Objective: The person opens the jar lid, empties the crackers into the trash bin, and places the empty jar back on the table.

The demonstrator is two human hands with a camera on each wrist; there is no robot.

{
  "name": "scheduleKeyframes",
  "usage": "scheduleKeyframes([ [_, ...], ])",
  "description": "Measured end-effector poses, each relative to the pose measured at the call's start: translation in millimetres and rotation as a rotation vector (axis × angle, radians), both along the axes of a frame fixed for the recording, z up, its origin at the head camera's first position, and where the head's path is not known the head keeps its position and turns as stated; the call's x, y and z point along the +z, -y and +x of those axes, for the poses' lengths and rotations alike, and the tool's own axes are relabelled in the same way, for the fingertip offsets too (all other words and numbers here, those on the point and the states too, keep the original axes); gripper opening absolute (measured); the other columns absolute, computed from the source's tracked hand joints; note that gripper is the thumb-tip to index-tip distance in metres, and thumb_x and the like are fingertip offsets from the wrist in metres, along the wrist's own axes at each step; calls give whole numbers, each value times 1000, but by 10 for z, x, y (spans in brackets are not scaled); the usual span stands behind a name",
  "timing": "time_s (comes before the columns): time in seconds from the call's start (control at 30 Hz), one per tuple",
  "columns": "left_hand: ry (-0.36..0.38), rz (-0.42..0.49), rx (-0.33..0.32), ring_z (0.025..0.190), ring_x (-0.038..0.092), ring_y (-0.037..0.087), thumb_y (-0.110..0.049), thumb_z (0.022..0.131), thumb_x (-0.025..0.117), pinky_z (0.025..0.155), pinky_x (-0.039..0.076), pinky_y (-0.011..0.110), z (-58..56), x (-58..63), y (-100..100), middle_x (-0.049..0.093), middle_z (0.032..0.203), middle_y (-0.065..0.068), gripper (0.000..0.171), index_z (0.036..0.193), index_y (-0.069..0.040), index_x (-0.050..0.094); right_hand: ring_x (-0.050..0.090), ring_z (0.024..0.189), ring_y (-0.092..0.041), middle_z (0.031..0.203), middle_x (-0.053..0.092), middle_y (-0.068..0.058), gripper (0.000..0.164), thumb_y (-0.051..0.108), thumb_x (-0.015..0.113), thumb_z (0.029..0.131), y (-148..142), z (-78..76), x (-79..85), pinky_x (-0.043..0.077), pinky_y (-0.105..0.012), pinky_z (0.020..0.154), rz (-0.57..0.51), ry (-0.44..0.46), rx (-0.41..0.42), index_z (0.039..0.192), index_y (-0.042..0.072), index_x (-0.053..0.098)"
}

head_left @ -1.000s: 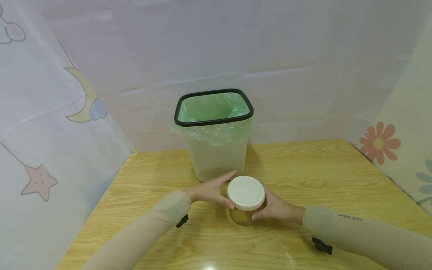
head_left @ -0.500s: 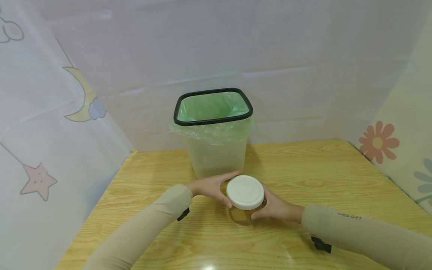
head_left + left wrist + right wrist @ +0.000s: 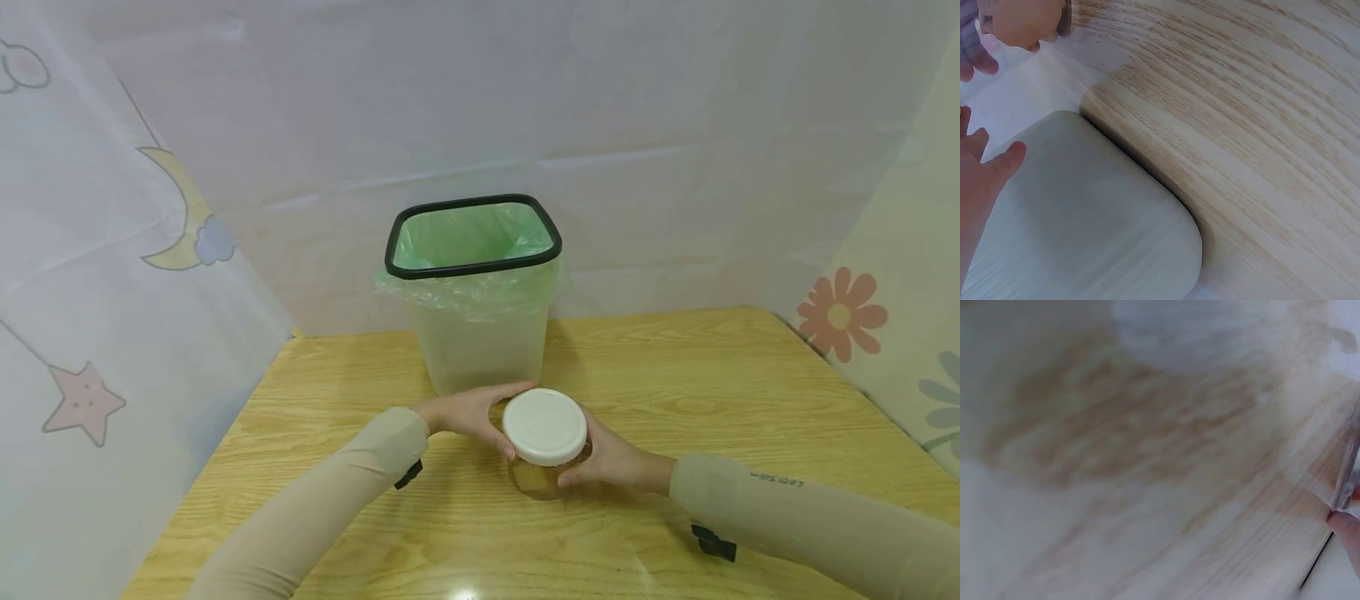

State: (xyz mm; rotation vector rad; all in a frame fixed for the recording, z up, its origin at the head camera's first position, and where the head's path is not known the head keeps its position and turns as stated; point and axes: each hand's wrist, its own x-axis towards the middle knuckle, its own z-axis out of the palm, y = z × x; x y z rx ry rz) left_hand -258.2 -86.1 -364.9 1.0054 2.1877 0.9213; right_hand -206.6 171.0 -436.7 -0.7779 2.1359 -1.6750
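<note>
A clear jar (image 3: 534, 481) with a round white lid (image 3: 545, 425) stands on the table, in front of the bin. My right hand (image 3: 618, 457) grips the jar's body from the right, thumb low at the front. From the left, my left hand (image 3: 474, 414) curves around the lid, its thumb at the front rim and a finger behind. Its other fingers are hidden. In the right wrist view, a thumb (image 3: 1346, 532) touches the jar's clear wall (image 3: 1349, 465) at the edge. The left wrist view shows part of my left hand (image 3: 982, 169) beside the bin.
A pale bin (image 3: 480, 346) with a black rim and green liner (image 3: 472, 237) stands just behind the jar, close to my left hand. Wood-grain table (image 3: 675, 367) surrounds them. Printed cloth (image 3: 637, 125) hangs behind and at both sides.
My left hand has shifted slightly right and closed in around the lid. The right hand and jar hold nearly the same place.
</note>
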Motion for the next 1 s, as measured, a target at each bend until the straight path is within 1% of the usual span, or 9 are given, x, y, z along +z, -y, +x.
scheduleKeyframes([
  [0.3, -30, 21, 24, 143, 23, 20, -15, 76, 85, 114, 21, 45, -2, -41, 1, 27, 157, 6, 100, 155, -11, 23, 27, 133, -45, 147, 28, -28, 111, 12, 88, 72, -7, 3, -8, 16, -67, 106, 17, -8, -19, 149, -6, 10],
  [0.4, -34, 21, 27, 142, 24, 20, -15, 76, 85, 114, 22, 45, -2, -44, -4, 27, 157, 6, 100, 155, -9, 23, 29, 131, -45, 147, 28, -28, 110, 12, 86, 74, -14, 1, -12, 21, -64, 105, 12, 2, -5, 149, -6, 9],
  [0.5, -37, 20, 33, 142, 24, 20, -15, 76, 85, 114, 21, 44, -5, -57, -3, 28, 157, 6, 100, 155, -9, 24, 31, 130, -43, 146, 28, -28, 109, 12, 86, 74, -15, -2, -17, 28, -59, 103, 15, 0, 3, 149, -6, 8],
  [0.6, -35, 23, 43, 142, 24, 19, -15, 76, 85, 114, 21, 44, 6, -63, 0, 28, 157, 4, 99, 155, -11, 25, 33, 128, -42, 145, 30, -28, 109, 12, 86, 74, -6, 5, -10, 30, -56, 101, 19, -9, -3, 149, -7, 10],
  [0.83, -38, 39, 63, 142, 25, 19, -16, 76, 85, 114, 21, 44, 41, -76, 8, 29, 156, 4, 99, 155, -10, 25, 30, 130, -44, 146, 28, -29, 111, 13, 87, 73, -5, 15, 1, 26, -60, 103, 17, -4, -6, 149, -7, 8],
  [1.0, -54, 43, 73, 142, 25, 20, -17, 77, 85, 114, 22, 44, 63, -82, 3, 28, 157, 5, 99, 155, -9, 24, 31, 129, -44, 146, 28, -28, 110, 13, 86, 75, -20, 2, 1, 29, -58, 102, 14, 1, 10, 149, -6, 7],
])
